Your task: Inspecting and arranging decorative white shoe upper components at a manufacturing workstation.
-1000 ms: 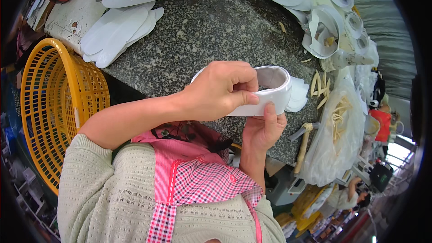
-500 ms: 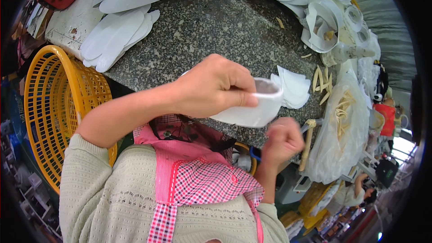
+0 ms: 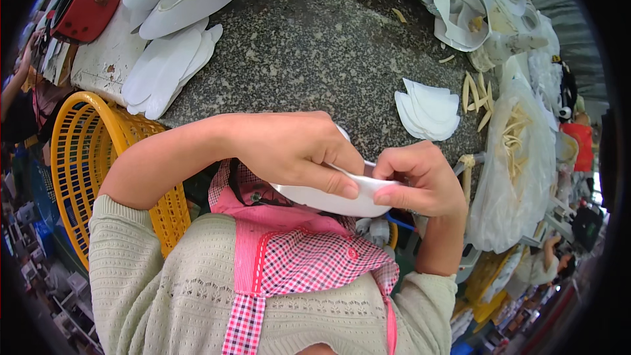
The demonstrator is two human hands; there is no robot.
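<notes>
Low over the near edge of the speckled stone table (image 3: 296,46), both hands hold a curved white piece that looks like a shoe upper (image 3: 345,206). My left hand (image 3: 296,154) grips it with thumb outside and fingers inside the rim. At its right end my right hand (image 3: 420,177) pinches it between thumb and bent fingers. Part of the piece is hidden behind my hands. Beyond my right hand lies a fanned stack of small white cut pieces (image 3: 427,110), with several thin cream strips (image 3: 478,100) beside it.
White sole-shaped sheets (image 3: 167,69) and larger white pieces lie at the far left. A yellow plastic basket (image 3: 105,118) stands by my left arm. A clear bag (image 3: 503,204) with cream strips hangs on the right. White curved pieces (image 3: 463,16) crowd the far right. A red box-like object (image 3: 89,10) sits far left.
My right hand has come up from below and taken hold of the shoe upper's right end. My left hand has drawn the upper down, nearer to me.
</notes>
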